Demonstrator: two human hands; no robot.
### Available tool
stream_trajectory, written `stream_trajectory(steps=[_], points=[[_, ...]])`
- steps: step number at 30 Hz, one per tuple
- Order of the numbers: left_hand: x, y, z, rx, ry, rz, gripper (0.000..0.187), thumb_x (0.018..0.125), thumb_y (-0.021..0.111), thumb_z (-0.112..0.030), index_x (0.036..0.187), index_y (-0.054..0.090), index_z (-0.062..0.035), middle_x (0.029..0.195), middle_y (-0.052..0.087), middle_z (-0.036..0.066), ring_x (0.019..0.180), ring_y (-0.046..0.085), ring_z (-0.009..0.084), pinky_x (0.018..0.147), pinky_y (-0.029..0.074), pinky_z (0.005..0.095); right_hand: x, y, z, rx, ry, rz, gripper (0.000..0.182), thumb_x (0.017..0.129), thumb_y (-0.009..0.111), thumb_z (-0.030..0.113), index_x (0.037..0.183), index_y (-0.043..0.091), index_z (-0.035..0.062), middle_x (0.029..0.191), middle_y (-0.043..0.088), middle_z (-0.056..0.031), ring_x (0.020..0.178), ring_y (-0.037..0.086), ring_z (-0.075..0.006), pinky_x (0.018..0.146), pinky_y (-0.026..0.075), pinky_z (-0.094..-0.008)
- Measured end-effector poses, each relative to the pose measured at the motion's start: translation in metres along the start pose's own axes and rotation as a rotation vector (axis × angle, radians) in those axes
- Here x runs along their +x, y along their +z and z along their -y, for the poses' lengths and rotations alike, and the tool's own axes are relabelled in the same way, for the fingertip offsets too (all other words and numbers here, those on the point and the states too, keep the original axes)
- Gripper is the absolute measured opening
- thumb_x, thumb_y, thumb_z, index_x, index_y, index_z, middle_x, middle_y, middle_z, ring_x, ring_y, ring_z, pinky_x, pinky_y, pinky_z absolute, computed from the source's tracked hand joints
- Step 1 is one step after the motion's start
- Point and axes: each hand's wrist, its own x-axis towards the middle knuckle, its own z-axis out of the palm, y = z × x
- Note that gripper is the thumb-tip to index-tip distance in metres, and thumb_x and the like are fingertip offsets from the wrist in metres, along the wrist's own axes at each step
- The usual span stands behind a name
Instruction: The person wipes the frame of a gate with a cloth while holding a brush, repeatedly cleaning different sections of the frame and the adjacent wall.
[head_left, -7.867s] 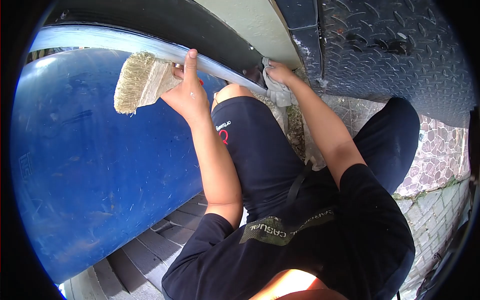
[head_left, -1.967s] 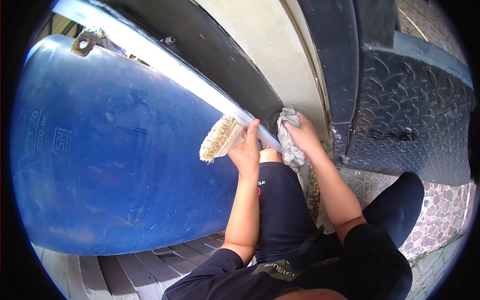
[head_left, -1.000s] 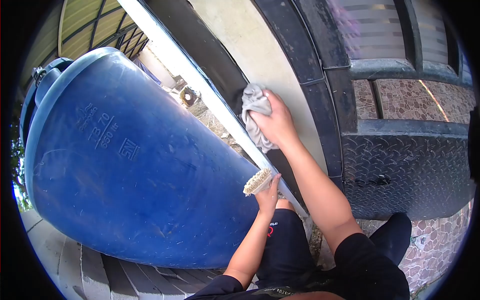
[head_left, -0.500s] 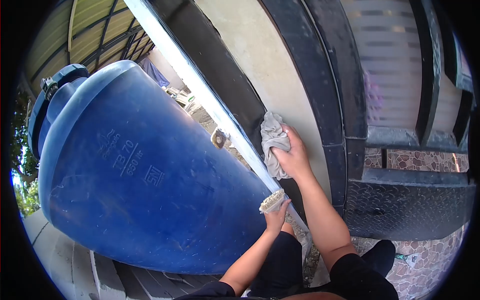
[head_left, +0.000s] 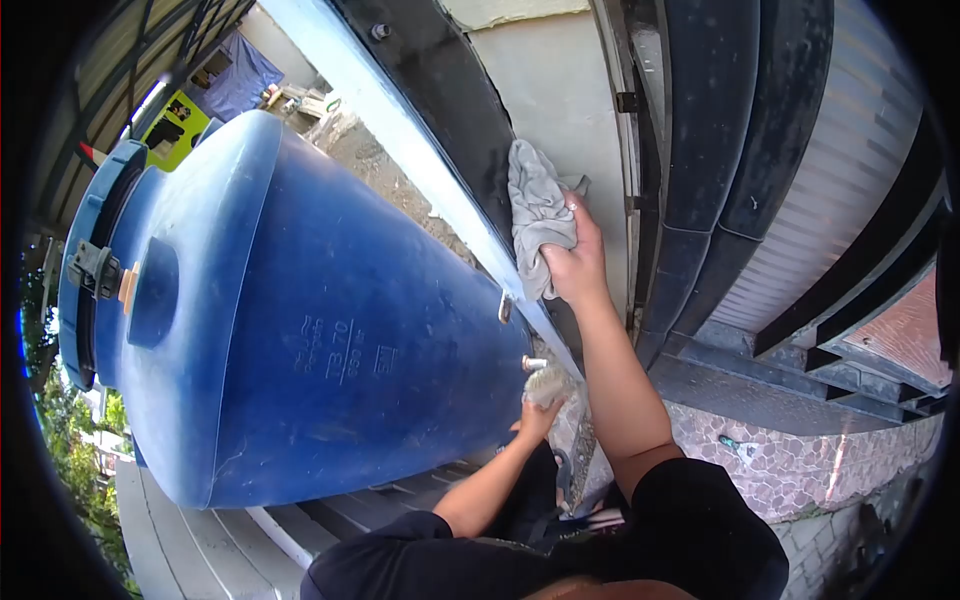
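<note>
A crumpled grey cloth (head_left: 540,208) is bunched in my right hand (head_left: 582,262), pressed against the dark strip (head_left: 440,95) beside the cream wall panel (head_left: 555,90). My left hand (head_left: 540,418), lower down, is closed on a pale bristled brush (head_left: 548,384), near the base of the big blue tank (head_left: 330,290). Between the tank and the dark strip runs a slanting pale metal post (head_left: 400,130). A small metal fitting (head_left: 535,364) sticks out by the tank's end, just above the brush.
Black curved metal bars (head_left: 710,110) rise at the right over stone-patterned paving (head_left: 780,460). A small scraper-like tool (head_left: 738,446) lies on that paving. Grey slabs (head_left: 190,540) lie under the tank, and a blue tarp (head_left: 240,75) hangs at the upper left.
The view has turned, showing more of the tank's lid and the bars. The cloth and my right hand appear higher against the strip; the brush sits slightly apart from the post.
</note>
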Motion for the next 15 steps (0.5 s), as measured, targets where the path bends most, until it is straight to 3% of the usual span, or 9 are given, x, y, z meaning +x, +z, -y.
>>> stream_trajectory(steps=[1, 3, 5, 8, 9, 12, 15], points=[[-0.015, -0.008, 0.014, -0.012, -0.136, 0.079, 0.025, 0.077, 0.069, -0.019, 0.097, 0.067, -0.0035, 0.082, 0.068, 0.013, 0.074, 0.066, 0.024, 0.066, 0.05, 0.0337, -0.022, -0.016, -0.019, -0.091, 0.119, 0.017, 0.045, 0.067, 0.064, 0.007, 0.111, 0.055, 0.0008, 0.103, 0.058, -0.0114, 0.098, 0.057, -0.0211, 0.085, 0.043, -0.0304], [-0.035, -0.046, -0.023, 0.018, -0.13, 0.117, 0.021, 0.078, 0.066, -0.019, 0.097, 0.07, -0.0099, 0.08, 0.068, 0.014, 0.071, 0.067, 0.0229, 0.064, 0.05, 0.0339, -0.064, -0.044, -0.025, -0.204, 0.275, 0.053, 0.043, 0.068, 0.064, 0.008, 0.11, 0.055, 0.001, 0.103, 0.06, -0.0117, 0.097, 0.058, -0.0214, 0.084, 0.044, -0.0303], [-0.049, -0.078, -0.046, 0.053, -0.229, 0.126, 0.016, 0.077, 0.066, -0.018, 0.091, 0.072, -0.0106, 0.075, 0.068, 0.015, 0.068, 0.067, 0.02, 0.063, 0.05, 0.0333, -0.11, -0.069, -0.002, -0.446, 0.647, 0.022, 0.039, 0.071, 0.065, 0.012, 0.108, 0.058, 0.0024, 0.098, 0.064, -0.0131, 0.093, 0.061, -0.0246, 0.082, 0.046, -0.0323], [-0.052, -0.114, -0.069, 0.011, -0.263, 0.137, 0.017, 0.074, 0.064, -0.012, 0.087, 0.071, -0.0049, 0.074, 0.069, 0.011, 0.065, 0.065, 0.0151, 0.062, 0.049, 0.0313, -0.185, -0.113, 0.008, -0.659, 0.653, -0.066, 0.039, 0.072, 0.065, 0.018, 0.108, 0.06, 0.0049, 0.094, 0.066, -0.0145, 0.089, 0.063, -0.0283, 0.08, 0.047, -0.035], [-0.052, -0.125, -0.073, 0.013, -0.372, 0.188, 0.017, 0.075, 0.063, -0.012, 0.087, 0.07, -0.0033, 0.075, 0.069, 0.01, 0.064, 0.064, 0.0151, 0.061, 0.049, 0.031, -0.209, -0.124, 0.02, -0.66, 0.692, -0.073, 0.039, 0.072, 0.065, 0.018, 0.108, 0.06, 0.0049, 0.094, 0.066, -0.0145, 0.089, 0.063, -0.0283, 0.08, 0.047, -0.035], [-0.051, -0.158, -0.103, 0.186, -0.282, 0.311, 0.015, 0.075, 0.065, -0.013, 0.081, 0.067, 0.0, 0.075, 0.068, 0.009, 0.063, 0.063, 0.0176, 0.061, 0.049, 0.0321, -0.267, -0.161, 0.052, -0.724, 0.935, -0.217, 0.041, 0.073, 0.065, 0.027, 0.109, 0.061, 0.0074, 0.1, 0.065, -0.0158, 0.093, 0.063, -0.0294, 0.081, 0.047, -0.0357], [-0.053, -0.183, -0.131, 0.299, -0.24, 0.416, 0.019, 0.075, 0.068, -0.017, 0.077, 0.065, 0.0014, 0.074, 0.068, 0.009, 0.065, 0.063, 0.018, 0.062, 0.049, 0.0327, -0.335, -0.21, 0.062, -0.85, 1.047, -0.347, 0.049, 0.078, 0.064, 0.027, 0.117, 0.055, -0.0013, 0.096, 0.065, -0.0157, 0.087, 0.062, -0.0234, 0.079, 0.047, -0.0311]])
